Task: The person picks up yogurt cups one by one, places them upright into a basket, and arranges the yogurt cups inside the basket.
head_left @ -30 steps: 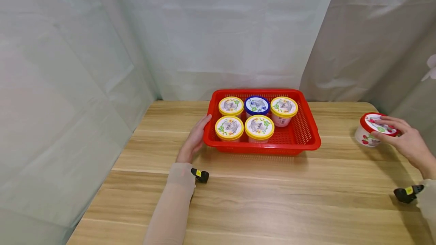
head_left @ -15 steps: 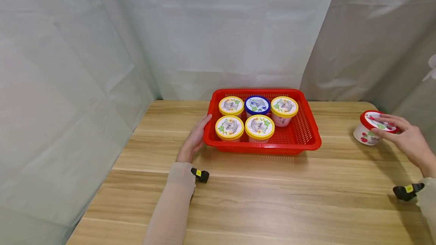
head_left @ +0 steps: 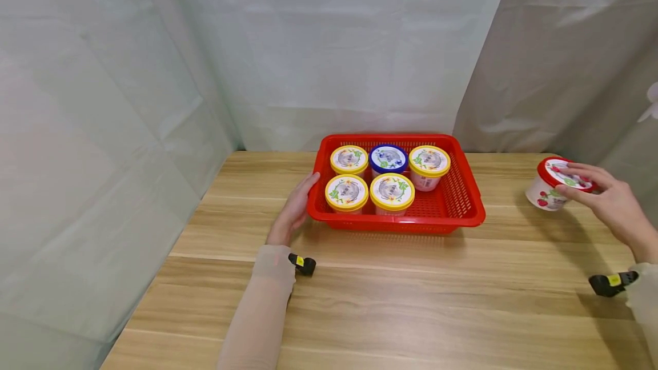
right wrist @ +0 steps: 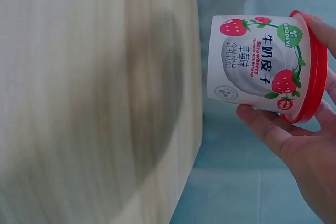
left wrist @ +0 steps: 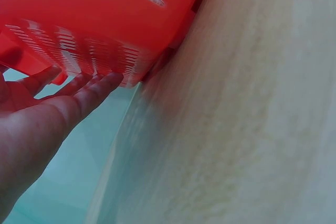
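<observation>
A white tub with a red lid [head_left: 547,194] and strawberry print is held tilted at the right side of the wooden table. My right hand [head_left: 614,204] grips it around the lid and upper wall; the right wrist view shows the tub [right wrist: 254,64] held clear of the tabletop. At the left end of the red plastic basket [head_left: 442,222], my left hand [head_left: 294,207] touches the side. Its fingers [left wrist: 97,93] lie fairly straight against the slotted wall in the left wrist view. Inside the basket stand several yellow-lidded tubs [head_left: 346,193] and one blue-lidded tub [head_left: 388,159].
The wooden table [head_left: 411,301] reaches back to a pale curtain [head_left: 334,56] just behind the basket. More curtain [head_left: 92,159] hangs along the left edge. The basket's red floor [head_left: 432,204] shows at its front right.
The red-lidded tub, gripped by my right hand, has risen a little and shifted slightly left, tilting more. The left hand and the basket stay in place.
</observation>
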A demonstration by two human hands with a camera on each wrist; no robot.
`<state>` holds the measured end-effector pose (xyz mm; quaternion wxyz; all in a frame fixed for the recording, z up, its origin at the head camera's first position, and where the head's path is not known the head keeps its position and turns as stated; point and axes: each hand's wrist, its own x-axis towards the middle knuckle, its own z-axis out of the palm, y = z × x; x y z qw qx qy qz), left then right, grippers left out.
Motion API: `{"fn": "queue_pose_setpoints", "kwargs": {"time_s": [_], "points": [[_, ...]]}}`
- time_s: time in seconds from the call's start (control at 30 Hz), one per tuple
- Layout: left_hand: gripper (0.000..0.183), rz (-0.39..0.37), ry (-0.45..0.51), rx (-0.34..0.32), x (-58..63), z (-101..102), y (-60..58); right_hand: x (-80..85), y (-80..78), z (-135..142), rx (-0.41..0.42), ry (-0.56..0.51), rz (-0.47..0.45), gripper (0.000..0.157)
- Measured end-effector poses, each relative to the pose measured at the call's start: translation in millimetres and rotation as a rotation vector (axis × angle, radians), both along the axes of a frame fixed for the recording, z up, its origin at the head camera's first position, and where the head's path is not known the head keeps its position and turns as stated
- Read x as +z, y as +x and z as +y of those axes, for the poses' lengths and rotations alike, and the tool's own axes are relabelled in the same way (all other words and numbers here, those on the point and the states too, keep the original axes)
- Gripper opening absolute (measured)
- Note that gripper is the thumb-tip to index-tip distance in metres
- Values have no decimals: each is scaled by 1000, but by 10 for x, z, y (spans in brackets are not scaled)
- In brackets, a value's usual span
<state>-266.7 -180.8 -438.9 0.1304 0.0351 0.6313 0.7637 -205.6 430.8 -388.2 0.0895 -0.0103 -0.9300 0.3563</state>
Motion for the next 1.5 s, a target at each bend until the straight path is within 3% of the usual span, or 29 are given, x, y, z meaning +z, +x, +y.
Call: {"fn": "queue_pose_setpoints", "kwargs": {"time_s": [0.4, 1.5], "points": [[59, 2, -11, -5, -14, -11, -17, 190, -58, -192, 39, 6, -5, 63], [60, 19, 0, -30, -39, -21, -35, 621, -141, -636, 175, -116, 42, 53]]}}
